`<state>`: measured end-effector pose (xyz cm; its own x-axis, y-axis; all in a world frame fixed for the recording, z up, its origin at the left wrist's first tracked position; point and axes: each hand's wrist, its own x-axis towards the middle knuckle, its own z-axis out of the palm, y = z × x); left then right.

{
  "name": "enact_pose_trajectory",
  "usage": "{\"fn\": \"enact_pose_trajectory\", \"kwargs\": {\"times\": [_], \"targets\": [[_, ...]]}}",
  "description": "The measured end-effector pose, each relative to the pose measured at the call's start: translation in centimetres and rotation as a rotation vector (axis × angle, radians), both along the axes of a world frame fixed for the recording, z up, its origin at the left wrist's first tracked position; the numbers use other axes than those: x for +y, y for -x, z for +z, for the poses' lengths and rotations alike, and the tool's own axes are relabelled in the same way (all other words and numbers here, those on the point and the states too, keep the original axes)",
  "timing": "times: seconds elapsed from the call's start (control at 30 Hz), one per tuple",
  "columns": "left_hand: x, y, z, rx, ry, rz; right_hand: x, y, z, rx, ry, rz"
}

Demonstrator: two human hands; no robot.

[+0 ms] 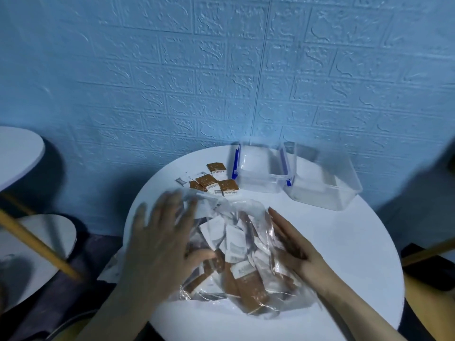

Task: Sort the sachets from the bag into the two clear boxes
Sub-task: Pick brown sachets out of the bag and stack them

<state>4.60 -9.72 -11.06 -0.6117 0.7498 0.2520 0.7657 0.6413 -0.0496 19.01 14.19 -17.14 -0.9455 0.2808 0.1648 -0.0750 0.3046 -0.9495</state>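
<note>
On the round white table (344, 242), seen from the head camera, a crumpled clear plastic bag (236, 262) full of brown and white sachets lies at the near middle, between the person's two hands. The left hand (162, 232) is blurred, its fingers spread and straight over the bag's left side, the thumb lying on the plastic near the sachets inside; it grips nothing. The right hand (293, 244) lies flat against the bag's right side, fingers straight and together, pressing the plastic without curling round it. Beyond the bag, toward the wall, a small cluster of loose brown-and-white sachets (216, 183) lies on the tabletop, with a few pale ones just beside them on the left. To their right stand two clear plastic boxes side by side, touching or nearly so: the left box with blue clips (258, 168) and the larger right clear box (322, 185). Both stand upright and open-topped. Behind the table rises a blue embossed brick-pattern wall (221, 70).
</note>
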Motion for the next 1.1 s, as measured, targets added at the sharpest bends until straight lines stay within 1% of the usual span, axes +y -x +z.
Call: {"fn": "enact_pose_trajectory", "kwargs": {"times": [0.03,0.07,0.1,0.13,0.17,0.2,0.23,0.3,0.37,0.43,0.5,0.57,0.6,0.7,0.73,0.8,0.87,0.9,0.93,0.97,1.03,1.1], "targets": [[1.2,-0.7,-0.2,0.058,-0.062,-0.160,0.0,0.0,-0.1,-0.007,0.005,0.000],[2.3,-1.3,-0.6,0.085,-0.080,-0.351,0.0,-0.2,-0.1,-0.020,0.003,0.007],[3.4,-1.8,-1.0,0.065,-0.067,-0.521,0.0,-0.2,-0.2,-0.026,0.010,0.007],[4.4,-2.1,-1.5,0.079,-0.022,-0.633,0.0,-0.3,-0.4,-0.036,0.015,-0.007],[4.9,-2.0,-2.4,0.094,0.036,-0.693,0.1,-0.4,-0.7,-0.036,0.031,-0.020],[5.1,-1.7,-3.0,0.120,0.059,-0.706,0.1,-0.7,-0.7,-0.043,0.023,-0.053],[5.1,-1.4,-3.2,0.096,0.068,-0.694,0.3,-1.0,-0.7,-0.048,-0.001,-0.076],[4.7,-0.9,-3.3,0.091,-0.058,-0.684,0.6,-1.7,-0.6,-0.071,-0.130,-0.110],[4.5,-0.6,-3.5,0.154,-0.186,-0.643,0.8,-2.4,-0.6,-0.070,-0.235,-0.084],[4.5,-0.5,-3.7,0.215,-0.274,-0.571,0.9,-2.7,-0.8,-0.048,-0.255,-0.053],[4.9,-0.3,-3.9,0.210,-0.341,-0.478,1.0,-2.5,-1.1,-0.025,-0.264,-0.041],[5.4,-0.3,-4.0,0.147,-0.378,-0.398,1.2,-2.0,-1.5,-0.026,-0.318,-0.075],[5.5,-0.3,-4.0,0.097,-0.380,-0.406,1.4,-1.8,-1.7,-0.042,-0.357,-0.100],[5.6,0.2,-3.7,-0.037,-0.380,-0.577,1.9,-1.2,-1.5,-0.095,-0.442,-0.151],[5.4,0.5,-3.7,-0.072,-0.376,-0.621,2.0,-1.1,-1.3,-0.113,-0.431,-0.159],[5.0,0.8,-4.0,-0.169,-0.384,-0.637,2.3,-1.0,-1.2,-0.120,-0.350,-0.164],[4.1,0.5,-4.1,-0.363,-0.414,-0.587,2.4,-1.4,-1.1,-0.099,-0.279,-0.143],[3.6,0.3,-4.0,-0.432,-0.444,-0.556,2.3,-1.7,-1.1,-0.088,-0.265,-0.134],[3.3,0.1,-3.8,-0.462,-0.464,-0.547,2.2,-2.1,-1.0,-0.081,-0.262,-0.131],[3.0,-0.2,-3.6,-0.467,-0.471,-0.554,2.2,-2.5,-1.0,-0.076,-0.267,-0.134],[3.1,-0.5,-3.5,-0.402,-0.422,-0.576,2.1,-3.1,-0.9,-0.060,-0.289,-0.149],[3.7,-1.1,-3.7,-0.328,-0.424,-0.510,2.1,-3.5,-1.0,-0.043,-0.287,-0.171]]}}
